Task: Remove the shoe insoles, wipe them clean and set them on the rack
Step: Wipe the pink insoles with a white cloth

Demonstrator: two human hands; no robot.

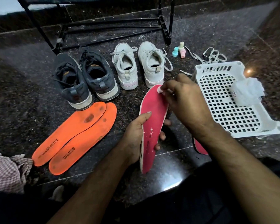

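Note:
A pink insole (153, 110) stands tilted above the floor, and my left hand (136, 136) grips it at its lower half. My right hand (183, 97) pinches a small pale wipe or pad (160, 90) against the insole's top end. White specks dot the insole's lower part. A second pink insole (200, 147) lies on the floor, mostly hidden under my right forearm. Two orange insoles (74, 135) with dark stains lie side by side on the floor at the left. The black metal rack (103, 25) stands at the back.
Dark sneakers (81, 78) and white sneakers (139, 65) stand in a row before the rack. A white perforated basket (229, 101) holding a clear packet sits at the right. Small pastel bottles (179, 50), loose laces (212, 56) and a checked cloth (6, 170) lie around.

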